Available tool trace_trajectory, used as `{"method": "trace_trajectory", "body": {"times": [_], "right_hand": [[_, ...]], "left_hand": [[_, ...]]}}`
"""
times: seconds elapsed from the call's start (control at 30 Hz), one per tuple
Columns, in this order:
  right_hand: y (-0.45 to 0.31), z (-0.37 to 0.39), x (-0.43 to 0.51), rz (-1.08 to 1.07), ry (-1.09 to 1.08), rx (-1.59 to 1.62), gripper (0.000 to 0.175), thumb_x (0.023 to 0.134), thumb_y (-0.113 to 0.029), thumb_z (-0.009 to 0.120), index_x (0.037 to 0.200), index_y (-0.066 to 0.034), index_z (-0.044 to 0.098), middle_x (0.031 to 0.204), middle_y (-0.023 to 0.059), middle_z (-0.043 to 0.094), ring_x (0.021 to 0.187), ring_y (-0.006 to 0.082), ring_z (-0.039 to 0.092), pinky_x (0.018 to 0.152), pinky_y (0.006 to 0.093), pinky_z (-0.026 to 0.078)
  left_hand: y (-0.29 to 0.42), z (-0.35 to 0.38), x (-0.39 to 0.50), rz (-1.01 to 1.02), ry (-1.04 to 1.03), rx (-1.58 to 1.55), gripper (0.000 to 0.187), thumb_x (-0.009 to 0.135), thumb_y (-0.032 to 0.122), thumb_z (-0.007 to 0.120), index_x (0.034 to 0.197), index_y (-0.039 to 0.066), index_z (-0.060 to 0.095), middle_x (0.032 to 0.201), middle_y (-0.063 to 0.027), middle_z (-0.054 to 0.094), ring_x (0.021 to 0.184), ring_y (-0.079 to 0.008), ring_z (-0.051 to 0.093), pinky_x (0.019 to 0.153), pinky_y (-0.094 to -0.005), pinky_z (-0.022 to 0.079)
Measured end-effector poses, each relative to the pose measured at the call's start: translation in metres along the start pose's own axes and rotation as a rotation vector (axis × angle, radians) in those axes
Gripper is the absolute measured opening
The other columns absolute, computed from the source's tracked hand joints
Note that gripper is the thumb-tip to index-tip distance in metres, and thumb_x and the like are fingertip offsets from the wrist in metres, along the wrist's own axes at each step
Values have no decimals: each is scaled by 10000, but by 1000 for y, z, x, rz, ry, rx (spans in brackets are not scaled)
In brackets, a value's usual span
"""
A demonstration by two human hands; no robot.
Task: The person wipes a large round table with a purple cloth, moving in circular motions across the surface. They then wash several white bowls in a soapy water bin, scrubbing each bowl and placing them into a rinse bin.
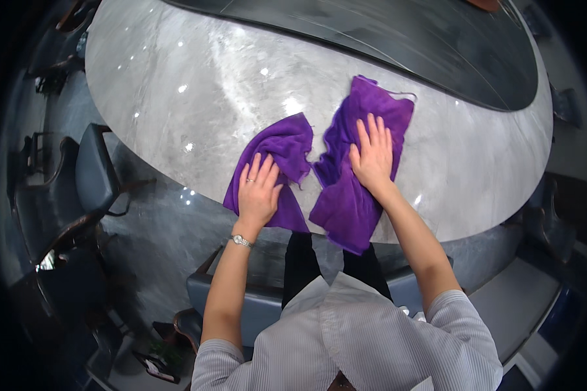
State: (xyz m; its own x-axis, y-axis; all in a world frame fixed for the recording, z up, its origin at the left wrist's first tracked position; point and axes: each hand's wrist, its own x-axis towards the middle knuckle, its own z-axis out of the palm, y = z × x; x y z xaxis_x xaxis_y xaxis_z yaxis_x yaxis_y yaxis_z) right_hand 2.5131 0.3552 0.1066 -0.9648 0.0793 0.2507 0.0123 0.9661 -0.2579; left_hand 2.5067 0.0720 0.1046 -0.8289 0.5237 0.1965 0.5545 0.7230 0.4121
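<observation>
Two purple cloths lie on a large round grey marble-look table (186,97). My left hand (260,190) rests palm down, fingers slightly apart, on the smaller, bunched purple cloth (283,139) at the near edge. A ring and a metal wristwatch (241,240) are on that arm. Further right, my right hand (373,154) is spread flat on the longer purple cloth (349,210), whose lower end hangs past the table's near edge. Neither hand is closed round its cloth. The two cloths almost meet between my hands; whether they touch I cannot tell.
A dark, glossy raised turntable (396,39) covers the far part of the table. Blue-grey padded chairs with dark frames stand at the left (95,168) and right, and one chair (254,303) is close by my legs. A potted plant (164,354) stands at the lower left.
</observation>
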Motion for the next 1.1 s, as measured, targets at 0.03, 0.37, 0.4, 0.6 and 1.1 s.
{"method": "trace_trajectory", "body": {"times": [0.03,0.37,0.4,0.6,1.1], "right_hand": [[1,3,1,-18,57,6,493,812,-190,580,1272,-22,519,1411,188,411,1329,377,350,1094,494,274],[-24,-33,-17,595,79,1178,307,933,-117,471,1203,14,537,1027,79,612,944,167,563,866,270,430],[-27,-39,-17,563,99,1288,300,945,-126,462,1206,-4,544,943,8,574,863,96,505,803,232,416],[-5,-42,16,612,337,2006,350,958,-188,453,1253,-19,534,1122,35,595,970,117,555,856,245,437],[52,-45,13,-43,-26,154,576,828,-436,605,1322,-158,505,1431,170,388,1331,400,324,1079,548,249]], "left_hand": [[-5,-2,4,18,54,-27,364,791,109,646,1139,13,602,1320,-134,526,1308,-322,412,1056,-464,323],[57,-41,28,-24,225,-51,704,799,231,698,1333,-83,363,1240,-268,508,1210,-424,418,1038,-508,279],[82,-30,27,-65,73,-234,711,792,229,705,1332,-82,362,1238,-274,513,1203,-422,438,1032,-497,301],[188,-28,28,-262,-45,-543,570,810,134,661,1288,-68,427,1151,-287,558,1021,-393,573,814,-433,481],[26,-36,7,-106,80,253,556,864,183,594,1362,1,424,1452,-226,346,1334,-417,318,1095,-511,250]]}}
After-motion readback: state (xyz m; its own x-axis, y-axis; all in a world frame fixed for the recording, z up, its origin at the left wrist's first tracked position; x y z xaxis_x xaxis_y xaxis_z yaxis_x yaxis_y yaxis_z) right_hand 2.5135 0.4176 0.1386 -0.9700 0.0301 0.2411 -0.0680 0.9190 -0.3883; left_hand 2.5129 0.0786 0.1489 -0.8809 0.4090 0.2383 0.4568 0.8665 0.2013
